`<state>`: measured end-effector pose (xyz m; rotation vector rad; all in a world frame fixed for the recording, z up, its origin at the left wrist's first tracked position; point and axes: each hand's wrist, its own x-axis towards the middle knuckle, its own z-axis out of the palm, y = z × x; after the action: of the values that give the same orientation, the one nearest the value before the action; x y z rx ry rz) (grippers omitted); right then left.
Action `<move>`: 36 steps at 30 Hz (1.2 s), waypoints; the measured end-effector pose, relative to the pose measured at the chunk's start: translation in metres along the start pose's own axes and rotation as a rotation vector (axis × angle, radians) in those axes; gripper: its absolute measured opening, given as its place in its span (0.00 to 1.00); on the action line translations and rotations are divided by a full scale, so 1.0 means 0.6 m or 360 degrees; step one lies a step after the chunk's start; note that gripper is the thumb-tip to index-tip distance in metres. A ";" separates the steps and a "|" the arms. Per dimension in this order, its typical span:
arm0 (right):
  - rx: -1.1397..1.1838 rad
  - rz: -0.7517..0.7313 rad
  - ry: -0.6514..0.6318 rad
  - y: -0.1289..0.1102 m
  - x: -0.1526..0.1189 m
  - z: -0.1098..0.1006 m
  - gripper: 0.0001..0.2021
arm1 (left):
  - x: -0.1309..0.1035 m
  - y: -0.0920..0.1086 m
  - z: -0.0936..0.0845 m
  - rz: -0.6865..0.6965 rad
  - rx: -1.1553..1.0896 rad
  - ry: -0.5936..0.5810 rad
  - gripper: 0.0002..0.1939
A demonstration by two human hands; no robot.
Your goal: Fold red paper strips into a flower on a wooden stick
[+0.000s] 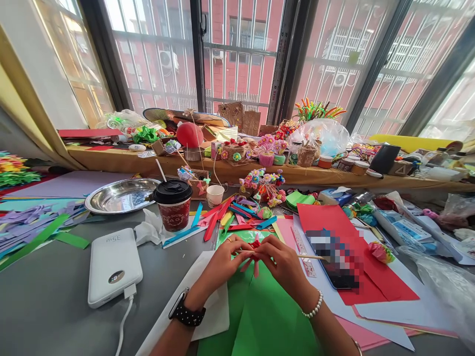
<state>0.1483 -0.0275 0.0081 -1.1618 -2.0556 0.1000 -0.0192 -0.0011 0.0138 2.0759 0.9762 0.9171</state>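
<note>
My left hand (232, 257), with a black watch on the wrist, pinches a small red and pink paper piece (255, 245) from the left. My right hand (278, 254), wearing a pearl bracelet, has its fingers closed on the same piece from the right. Pink strips hang down below the fingertips. A thin wooden stick (311, 256) sticks out to the right from behind my right hand; whether it is held cannot be made out. Both hands are above green paper (274, 311) in the middle of the table.
A lidded cup (173, 210), a steel plate (122, 197) and a white power bank (115, 267) with a cable are at the left. On the right are a phone (334, 262), red paper (393, 282) and plastic bags. Paper strips and a crowded window ledge (148, 165) lie beyond.
</note>
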 end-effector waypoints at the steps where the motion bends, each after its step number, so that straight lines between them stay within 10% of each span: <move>1: 0.0025 0.0019 0.0014 0.000 0.000 0.000 0.10 | 0.000 0.001 0.000 0.0009 0.0005 0.0017 0.11; 26: 0.0569 0.0602 -0.0215 0.015 0.001 -0.006 0.10 | -0.004 0.009 0.017 0.0526 0.0742 0.0351 0.09; 32: 0.0420 0.0364 -0.0019 0.002 0.005 -0.018 0.10 | -0.004 0.011 0.011 0.0389 0.0377 0.0425 0.09; 36: 0.0355 0.0300 0.0057 -0.001 0.006 -0.025 0.07 | 0.003 0.006 0.004 -0.0082 -0.0325 0.0704 0.22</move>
<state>0.1564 -0.0294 0.0214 -1.2040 -1.8463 0.3872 -0.0154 -0.0021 0.0159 1.7029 1.0971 1.4228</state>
